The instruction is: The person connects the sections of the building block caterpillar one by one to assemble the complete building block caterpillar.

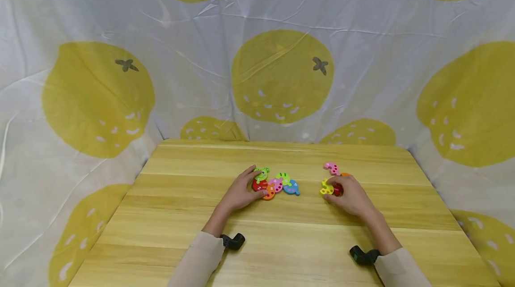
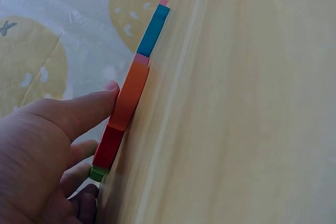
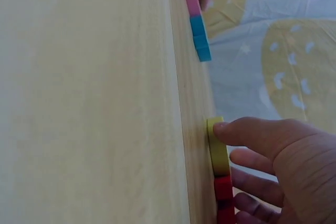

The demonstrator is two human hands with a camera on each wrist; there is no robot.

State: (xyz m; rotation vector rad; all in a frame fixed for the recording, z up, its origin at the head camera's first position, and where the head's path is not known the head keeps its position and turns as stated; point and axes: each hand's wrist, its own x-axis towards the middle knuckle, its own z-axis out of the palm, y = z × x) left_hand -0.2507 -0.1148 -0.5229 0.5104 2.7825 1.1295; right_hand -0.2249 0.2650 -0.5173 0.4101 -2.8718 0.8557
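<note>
Joined caterpillar puzzle pieces (image 1: 276, 184) lie on the table: a green head (image 1: 262, 174), a red piece numbered 2, an orange piece (image 1: 268, 195) numbered 3, then pink, green and blue ones. My left hand (image 1: 240, 192) holds the head end, thumb at the orange piece's edge (image 2: 128, 98) and fingers by the red piece and head. To the right, my right hand (image 1: 351, 194) pinches a yellow puzzle piece (image 1: 326, 187), the thumb on its near side (image 3: 218, 148). A red puzzle piece (image 1: 338, 189) sits right beside the yellow one, partly under the fingers.
Beyond the right hand lie a pink puzzle piece (image 1: 331, 168) and an orange puzzle piece (image 1: 345, 174), the latter partly hidden. A gap of bare wooden table (image 1: 310, 211) separates the two groups. Lemon-print cloth (image 1: 281, 77) hangs behind the table's back edge.
</note>
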